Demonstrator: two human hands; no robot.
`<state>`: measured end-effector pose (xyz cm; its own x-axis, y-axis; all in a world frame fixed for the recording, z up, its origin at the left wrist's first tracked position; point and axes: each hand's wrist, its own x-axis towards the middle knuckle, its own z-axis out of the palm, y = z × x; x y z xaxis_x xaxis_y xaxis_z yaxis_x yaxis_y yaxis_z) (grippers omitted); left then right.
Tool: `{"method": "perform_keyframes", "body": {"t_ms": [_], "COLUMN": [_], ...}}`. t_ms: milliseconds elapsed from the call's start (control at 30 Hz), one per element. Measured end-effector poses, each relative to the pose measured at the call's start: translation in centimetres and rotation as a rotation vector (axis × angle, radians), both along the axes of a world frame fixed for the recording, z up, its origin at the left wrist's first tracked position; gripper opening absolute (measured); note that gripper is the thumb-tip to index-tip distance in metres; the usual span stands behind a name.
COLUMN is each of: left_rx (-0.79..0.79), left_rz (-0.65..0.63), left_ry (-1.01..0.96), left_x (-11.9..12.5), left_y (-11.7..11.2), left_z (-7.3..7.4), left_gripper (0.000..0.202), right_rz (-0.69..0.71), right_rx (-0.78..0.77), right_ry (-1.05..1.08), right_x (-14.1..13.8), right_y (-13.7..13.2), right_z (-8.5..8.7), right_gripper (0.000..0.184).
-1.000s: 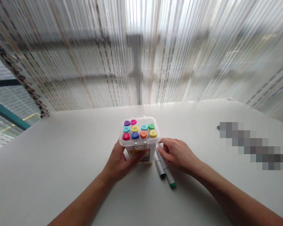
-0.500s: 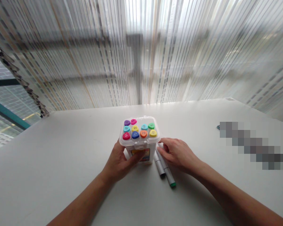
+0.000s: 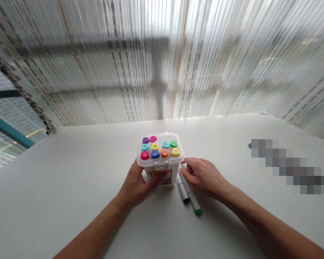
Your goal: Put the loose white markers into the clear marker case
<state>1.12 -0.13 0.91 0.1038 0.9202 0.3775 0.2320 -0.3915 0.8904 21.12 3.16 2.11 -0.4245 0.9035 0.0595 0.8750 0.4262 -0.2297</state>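
Observation:
A clear plastic marker case point(image 3: 160, 164) stands upright on the white table, its lid shut. Through the lid show numbered marker caps in red, blue, orange, yellow, green, light blue, pink and purple. My left hand point(image 3: 140, 183) wraps round its left side, thumb across the front label. On the right side, my right hand point(image 3: 205, 176) has bent fingers, with index and thumb tips against the case; its other fingertips are hidden. Two grey markers lie side by side beneath and beside that hand: one with a black end point(image 3: 184, 192), one with a green end point(image 3: 197, 208).
The white table point(image 3: 70, 172) reaches back to a striped string curtain point(image 3: 118, 72) before a window. A pixelated dark, long object point(image 3: 288, 165) lies at the right. On the left, a teal frame point(image 3: 10, 129) shows past the curtain's edge.

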Motion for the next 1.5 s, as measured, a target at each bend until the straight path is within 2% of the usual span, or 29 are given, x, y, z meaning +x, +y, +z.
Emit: {"method": "perform_keyframes", "body": {"t_ms": [333, 467, 633, 1000, 1500], "left_rx": [-0.004, 0.001, 0.015, 0.057, 0.072], "left_rz": [-0.008, 0.004, -0.018, -0.037, -0.038], "left_ry": [-0.009, 0.006, 0.002, 0.012, 0.008], "left_x": [0.12, 0.06, -0.08, -0.32, -0.29], "left_y": [-0.10, -0.09, 0.03, 0.17, 0.29], "left_z": [0.35, 0.21, 0.05, -0.06, -0.21], "left_gripper": [0.030, 0.032, 0.043, 0.037, 0.037], "right_rz": [0.007, 0.007, 0.014, 0.061, 0.052], "right_rx": [0.005, 0.015, 0.006, -0.043, -0.027], "right_ry": [0.000, 0.001, 0.013, 0.010, 0.006], "right_x": [0.03, 0.00, 0.08, 0.31, 0.17], "right_y": [0.00, 0.00, 0.05, -0.01, 0.00], "right_z": [-0.04, -0.12, -0.17, 0.62, 0.31], "right_gripper": [0.019, 0.018, 0.020, 0.022, 0.020]}}
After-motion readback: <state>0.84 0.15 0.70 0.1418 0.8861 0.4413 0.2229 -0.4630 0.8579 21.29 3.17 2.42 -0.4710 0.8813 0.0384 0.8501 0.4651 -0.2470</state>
